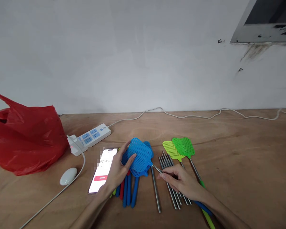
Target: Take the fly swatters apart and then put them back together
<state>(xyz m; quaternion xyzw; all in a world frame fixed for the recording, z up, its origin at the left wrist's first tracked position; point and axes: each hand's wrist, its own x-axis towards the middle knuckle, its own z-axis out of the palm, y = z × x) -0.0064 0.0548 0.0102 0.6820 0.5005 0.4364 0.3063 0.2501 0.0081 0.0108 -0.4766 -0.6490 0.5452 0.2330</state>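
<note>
A blue fly swatter [141, 155] is between my two hands. My left hand [119, 168] pinches its perforated head, thumb on top. The fingers of my right hand [183, 183] are closed round its thin metal rod, close to the head. Other blue swatter heads [150, 148] lie partly hidden beneath it, one with a metal rod [156, 192] pointing toward me. Below my left hand are several blue and red handles [125, 192]. Under and beside my right hand lies a bunch of loose metal rods [173, 192]. A blue handle [203, 207] shows beneath my right forearm.
A green fly swatter [184, 147] overlaps a yellow-green one [173, 150] at the right. Left of my hands are a lit phone [105, 165], a white power strip [91, 136], a white rounded device [68, 176] and a red plastic bag [28, 136]. A white cable [190, 117] runs along the wall.
</note>
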